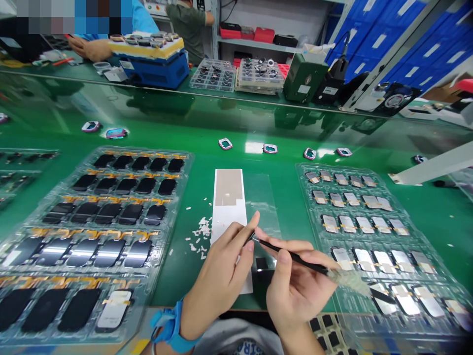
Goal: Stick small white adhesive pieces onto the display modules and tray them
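Above green benchtop (172,291), right hand (295,291) clasps black tweezers (295,257), tips at left hand (221,264), whose grip I cannot tell.

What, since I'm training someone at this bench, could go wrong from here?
The black tool in the right hand points at the fingertips of the left hand; a slip might catch them. Its rear end overlaps the tray of silver parts in view and could nudge one. Loose scraps beside the white strip might stick to parts.
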The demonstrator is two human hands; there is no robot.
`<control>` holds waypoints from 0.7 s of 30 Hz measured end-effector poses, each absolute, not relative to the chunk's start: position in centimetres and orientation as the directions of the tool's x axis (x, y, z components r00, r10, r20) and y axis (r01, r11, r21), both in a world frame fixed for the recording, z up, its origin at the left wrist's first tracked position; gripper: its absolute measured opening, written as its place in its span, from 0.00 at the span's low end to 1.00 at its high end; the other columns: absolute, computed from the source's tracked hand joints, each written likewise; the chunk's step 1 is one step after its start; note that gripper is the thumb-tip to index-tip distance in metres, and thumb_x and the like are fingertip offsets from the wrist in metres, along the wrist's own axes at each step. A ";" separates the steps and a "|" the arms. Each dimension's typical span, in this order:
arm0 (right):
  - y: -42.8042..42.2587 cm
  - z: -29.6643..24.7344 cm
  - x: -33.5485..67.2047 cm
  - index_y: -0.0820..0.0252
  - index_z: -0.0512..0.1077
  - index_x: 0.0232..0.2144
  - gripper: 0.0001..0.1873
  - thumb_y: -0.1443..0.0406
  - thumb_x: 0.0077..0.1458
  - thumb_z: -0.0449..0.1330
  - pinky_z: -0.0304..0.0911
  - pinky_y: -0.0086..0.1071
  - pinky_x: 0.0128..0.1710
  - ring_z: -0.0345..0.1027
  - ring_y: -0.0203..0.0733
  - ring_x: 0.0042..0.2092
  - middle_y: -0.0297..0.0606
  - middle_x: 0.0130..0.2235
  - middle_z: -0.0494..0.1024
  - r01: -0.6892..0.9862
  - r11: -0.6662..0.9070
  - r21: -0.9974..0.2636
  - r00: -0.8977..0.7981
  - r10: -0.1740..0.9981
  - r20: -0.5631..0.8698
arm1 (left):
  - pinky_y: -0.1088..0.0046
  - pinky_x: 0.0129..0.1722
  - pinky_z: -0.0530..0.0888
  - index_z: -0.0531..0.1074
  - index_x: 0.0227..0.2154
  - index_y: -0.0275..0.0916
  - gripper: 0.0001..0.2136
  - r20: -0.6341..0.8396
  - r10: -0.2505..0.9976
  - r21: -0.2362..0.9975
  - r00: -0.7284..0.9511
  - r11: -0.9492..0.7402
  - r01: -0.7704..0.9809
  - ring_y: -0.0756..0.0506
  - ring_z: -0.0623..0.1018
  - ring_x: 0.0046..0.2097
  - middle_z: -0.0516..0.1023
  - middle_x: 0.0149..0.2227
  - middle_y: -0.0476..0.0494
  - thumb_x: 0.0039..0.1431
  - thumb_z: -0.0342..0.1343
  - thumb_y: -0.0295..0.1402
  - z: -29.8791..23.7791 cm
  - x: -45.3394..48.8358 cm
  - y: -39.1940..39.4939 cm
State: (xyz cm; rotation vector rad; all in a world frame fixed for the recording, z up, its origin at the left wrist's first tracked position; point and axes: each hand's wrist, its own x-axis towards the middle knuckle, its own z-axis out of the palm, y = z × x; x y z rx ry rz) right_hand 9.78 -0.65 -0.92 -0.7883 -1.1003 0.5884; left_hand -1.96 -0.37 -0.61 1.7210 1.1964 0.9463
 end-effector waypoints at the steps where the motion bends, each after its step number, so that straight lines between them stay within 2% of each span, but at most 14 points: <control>1: -0.7 -0.9 9.8 0.54 0.59 0.44 0.15 0.78 0.62 0.53 0.82 0.41 0.40 0.81 0.41 0.41 0.34 0.38 0.76 -0.032 0.593 -0.805 0.352 0.760 0.546 | 0.68 0.44 0.70 0.53 0.69 0.45 0.23 0.120 0.955 0.917 0.270 -0.211 0.340 0.45 0.73 0.42 0.70 0.42 0.44 0.73 0.39 0.33 -0.6 -2.0 -0.4; 7: -0.8 -0.8 9.6 0.52 0.60 0.43 0.14 0.76 0.62 0.55 0.83 0.42 0.36 0.81 0.41 0.39 0.33 0.37 0.76 0.004 0.575 -0.818 0.354 0.764 0.539 | 0.68 0.45 0.70 0.53 0.69 0.44 0.23 0.104 0.956 0.925 0.274 -0.194 0.328 0.45 0.73 0.43 0.70 0.42 0.43 0.73 0.39 0.33 -0.4 -1.9 -0.4; 21: -0.9 -1.0 9.8 0.53 0.61 0.42 0.14 0.77 0.62 0.54 0.81 0.45 0.42 0.79 0.40 0.43 0.34 0.37 0.78 -0.044 0.582 -0.812 0.308 0.781 0.543 | 0.67 0.44 0.70 0.52 0.69 0.45 0.23 0.118 0.956 0.915 0.270 -0.210 0.344 0.45 0.73 0.43 0.70 0.43 0.44 0.73 0.40 0.33 -0.6 -2.0 -0.5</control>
